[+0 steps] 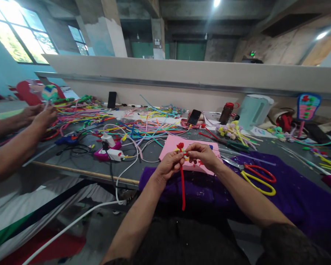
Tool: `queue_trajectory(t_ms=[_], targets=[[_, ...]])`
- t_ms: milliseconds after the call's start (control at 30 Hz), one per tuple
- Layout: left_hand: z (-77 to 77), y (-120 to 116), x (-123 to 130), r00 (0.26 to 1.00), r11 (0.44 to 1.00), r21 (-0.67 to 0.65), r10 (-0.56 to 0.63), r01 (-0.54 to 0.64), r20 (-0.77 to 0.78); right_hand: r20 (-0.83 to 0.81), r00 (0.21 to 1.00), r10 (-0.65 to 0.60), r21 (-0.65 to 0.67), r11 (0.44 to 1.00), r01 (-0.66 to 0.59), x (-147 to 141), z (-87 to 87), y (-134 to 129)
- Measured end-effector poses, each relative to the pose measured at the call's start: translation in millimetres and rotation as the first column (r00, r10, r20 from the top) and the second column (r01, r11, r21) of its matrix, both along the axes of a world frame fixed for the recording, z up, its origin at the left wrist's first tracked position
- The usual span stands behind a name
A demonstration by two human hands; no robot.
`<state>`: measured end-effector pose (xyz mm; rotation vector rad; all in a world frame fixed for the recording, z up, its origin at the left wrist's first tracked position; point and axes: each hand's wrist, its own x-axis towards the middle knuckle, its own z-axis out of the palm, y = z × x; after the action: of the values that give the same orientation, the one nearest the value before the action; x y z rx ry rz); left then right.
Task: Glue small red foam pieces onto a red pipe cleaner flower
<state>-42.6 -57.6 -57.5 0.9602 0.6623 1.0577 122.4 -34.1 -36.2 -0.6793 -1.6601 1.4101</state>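
My left hand (171, 165) is closed on a red pipe cleaner (182, 189), whose straight tail hangs down below the fingers. At its top, above the fingertips, the red is bent into a small curled shape (180, 146). Close beside it, my right hand (200, 155) pinches near the top of the piece; what lies between its fingertips is too small to make out. Under both hands lies a pink sheet (171, 144) with small red and yellow bits on it. Scissors (257, 178) with red and yellow handles rest to the right on purple cloth (287, 191).
Many coloured pipe cleaners (154, 129) spread across the table's back. A power strip (107, 151) with white cables stands left of the pink sheet. A brown bottle (226, 113) and a pale green jug (255, 112) stand behind. At left, another person's hands (41, 116) hold a striped piece.
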Motion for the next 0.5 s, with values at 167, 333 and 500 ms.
queue_trajectory(t_ms=[167,333,500], targets=[[-1.8,3,-1,1.000,1.000,-0.022,-0.014,0.014,-0.012,0.127,0.991,-0.039,0.182,0.983,0.016,6,4.7,3],[-6.6,4,0,0.996,0.999,-0.044,-0.014,0.010,-0.088,0.238,0.969,-0.071,0.287,0.958,0.000,26,24.7,14],[-9.9,5,0,0.985,0.999,-0.046,-0.024,0.016,-0.171,0.292,0.953,-0.079,0.342,0.939,-0.027,39,35.5,27]])
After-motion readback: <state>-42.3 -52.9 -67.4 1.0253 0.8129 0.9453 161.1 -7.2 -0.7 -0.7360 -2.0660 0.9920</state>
